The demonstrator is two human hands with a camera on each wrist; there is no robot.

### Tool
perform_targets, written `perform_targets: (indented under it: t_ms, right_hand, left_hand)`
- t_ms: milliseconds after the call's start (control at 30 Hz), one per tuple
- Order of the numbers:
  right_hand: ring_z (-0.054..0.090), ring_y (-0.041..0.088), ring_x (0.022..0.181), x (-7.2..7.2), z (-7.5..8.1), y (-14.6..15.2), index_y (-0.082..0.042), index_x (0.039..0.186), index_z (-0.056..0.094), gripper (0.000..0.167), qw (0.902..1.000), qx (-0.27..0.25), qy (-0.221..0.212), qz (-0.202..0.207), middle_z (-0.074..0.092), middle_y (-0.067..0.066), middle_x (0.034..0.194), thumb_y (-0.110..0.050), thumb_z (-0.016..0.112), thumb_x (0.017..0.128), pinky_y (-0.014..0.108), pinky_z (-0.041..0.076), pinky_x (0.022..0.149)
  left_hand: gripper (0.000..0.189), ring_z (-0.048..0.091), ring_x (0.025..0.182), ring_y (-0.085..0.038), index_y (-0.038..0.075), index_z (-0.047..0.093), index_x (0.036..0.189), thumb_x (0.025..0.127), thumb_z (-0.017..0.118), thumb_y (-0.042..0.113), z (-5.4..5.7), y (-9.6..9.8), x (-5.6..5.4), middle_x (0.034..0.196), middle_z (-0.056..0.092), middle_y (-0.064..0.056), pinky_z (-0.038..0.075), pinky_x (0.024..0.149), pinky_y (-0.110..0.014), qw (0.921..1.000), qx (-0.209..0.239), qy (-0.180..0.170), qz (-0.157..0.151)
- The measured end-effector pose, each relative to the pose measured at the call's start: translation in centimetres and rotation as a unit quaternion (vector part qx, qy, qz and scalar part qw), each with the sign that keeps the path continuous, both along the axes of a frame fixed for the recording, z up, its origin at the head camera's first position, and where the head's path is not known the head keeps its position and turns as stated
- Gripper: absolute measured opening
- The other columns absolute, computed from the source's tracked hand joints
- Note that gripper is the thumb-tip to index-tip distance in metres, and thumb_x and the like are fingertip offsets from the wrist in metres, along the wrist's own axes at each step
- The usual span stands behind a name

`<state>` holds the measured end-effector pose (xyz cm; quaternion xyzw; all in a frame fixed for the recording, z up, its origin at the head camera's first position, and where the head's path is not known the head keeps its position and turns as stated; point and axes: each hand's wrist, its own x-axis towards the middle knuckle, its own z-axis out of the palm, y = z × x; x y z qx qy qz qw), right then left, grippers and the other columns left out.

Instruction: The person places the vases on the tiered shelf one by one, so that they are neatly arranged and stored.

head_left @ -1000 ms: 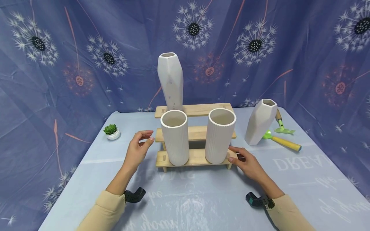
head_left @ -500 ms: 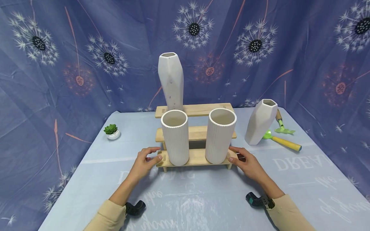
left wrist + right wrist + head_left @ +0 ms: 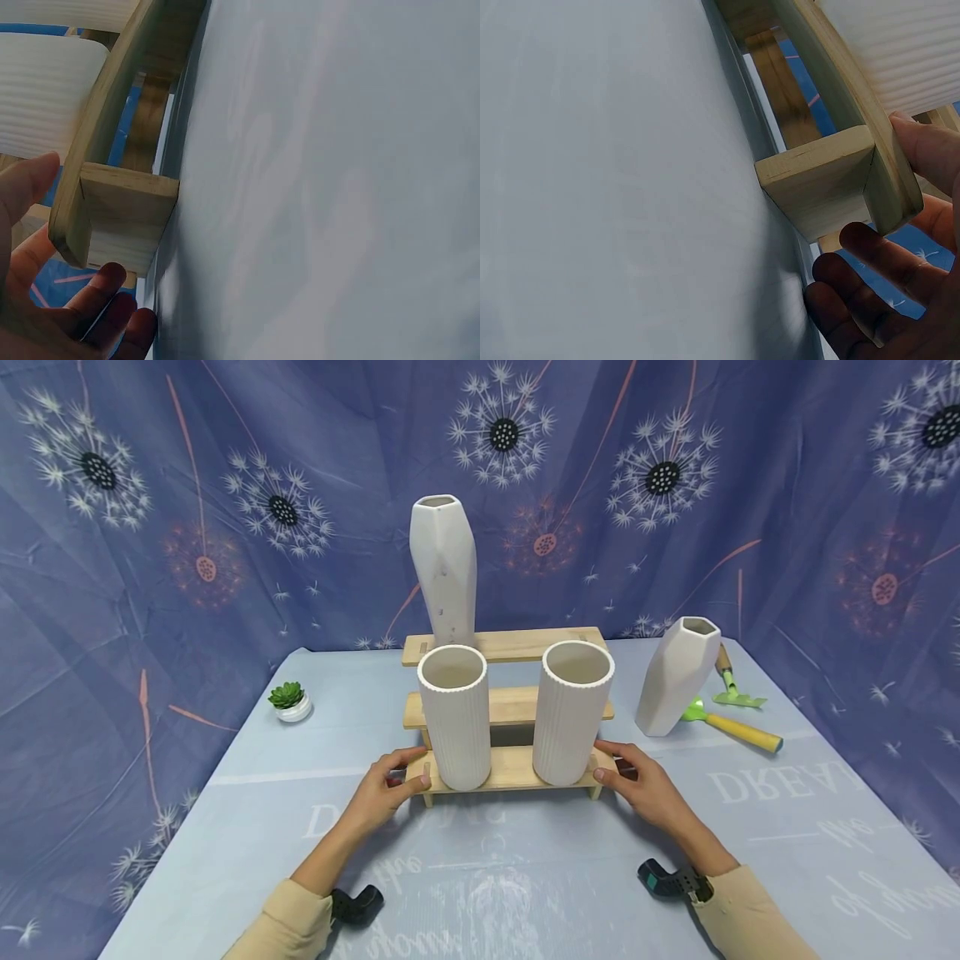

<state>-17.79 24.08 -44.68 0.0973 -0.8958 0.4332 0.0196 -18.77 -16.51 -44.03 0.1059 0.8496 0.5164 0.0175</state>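
Observation:
A three-tier wooden stand (image 3: 513, 769) is in the middle of the table. Two ribbed white cylindrical vases, a left one (image 3: 459, 727) and a right one (image 3: 567, 722), stand upright on its lowest step. On the top step is a tall faceted white vase (image 3: 444, 560). My left hand (image 3: 382, 789) grips the left end of the lowest step, thumb on top and fingers curled round the end, as the left wrist view shows. At the opposite end my right hand (image 3: 637, 781) holds the step the same way. In the right wrist view the thumb (image 3: 922, 139) lies beside the ribbed vase.
Right of the stand, a second faceted vase (image 3: 677, 677) leans on the table. Behind it lie a yellow-handled garden trowel (image 3: 742, 732) and a small green rake (image 3: 737, 697). A potted succulent (image 3: 291, 702) sits at the left. A blue dandelion-print curtain (image 3: 337, 460) hangs behind.
My left hand has come down and to the right, from beside the middle step to the left end of the lowest step, and taken hold. My right hand and the stand have stayed put.

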Motion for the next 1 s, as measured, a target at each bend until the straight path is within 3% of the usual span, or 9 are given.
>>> perform_targets:
  t_ms: [200, 300, 767, 1000]
  right_hand:
    - [0.055, 0.030, 0.112, -0.1, -0.1, 0.0, -0.016, 0.137, 0.049, 0.053, 1.0000, 0.007, 0.001, -0.001, 0.054, 0.014, 0.129, -0.037, 0.061, 0.091, 0.045, 0.047, 0.091]
    - [0.054, 0.031, 0.113, -0.2, -0.2, 0.1, -0.016, 0.138, 0.048, 0.054, 0.9999, 0.011, -0.001, -0.001, 0.054, 0.014, 0.130, -0.038, 0.061, 0.091, 0.048, 0.047, 0.092]
    - [0.052, 0.034, 0.117, -0.3, -0.2, 0.2, -0.017, 0.139, 0.046, 0.056, 0.9999, 0.006, -0.012, 0.006, 0.050, 0.016, 0.136, -0.041, 0.060, 0.090, 0.052, 0.045, 0.095]
    - [0.055, 0.034, 0.114, -0.4, 0.7, 1.1, -0.013, 0.137, 0.049, 0.052, 1.0000, 0.002, 0.003, -0.004, 0.052, 0.016, 0.133, -0.035, 0.060, 0.092, 0.042, 0.047, 0.091]
  left_hand:
    - [0.050, 0.057, 0.091, -0.019, 0.018, 0.054, 0.132, 0.085, 0.070, 0.023, 0.0, 0.3, 0.1, 0.117, 0.055, -0.016, 0.048, 0.073, -0.026, 0.9989, 0.024, -0.040, -0.003]
    - [0.050, 0.056, 0.087, -0.016, 0.017, 0.053, 0.133, 0.085, 0.070, 0.022, -0.1, 0.4, 0.1, 0.113, 0.058, -0.016, 0.047, 0.071, -0.024, 0.9980, 0.034, -0.052, -0.005]
    - [0.050, 0.057, 0.092, -0.016, 0.016, 0.053, 0.133, 0.086, 0.069, 0.022, -0.2, 0.6, 0.3, 0.115, 0.057, -0.016, 0.047, 0.073, -0.023, 0.9963, 0.052, -0.067, -0.001]
    - [0.051, 0.055, 0.094, -0.015, 0.017, 0.052, 0.134, 0.087, 0.069, 0.024, -0.3, 0.6, 0.2, 0.116, 0.056, -0.015, 0.046, 0.073, -0.024, 0.9962, 0.051, -0.070, -0.007]
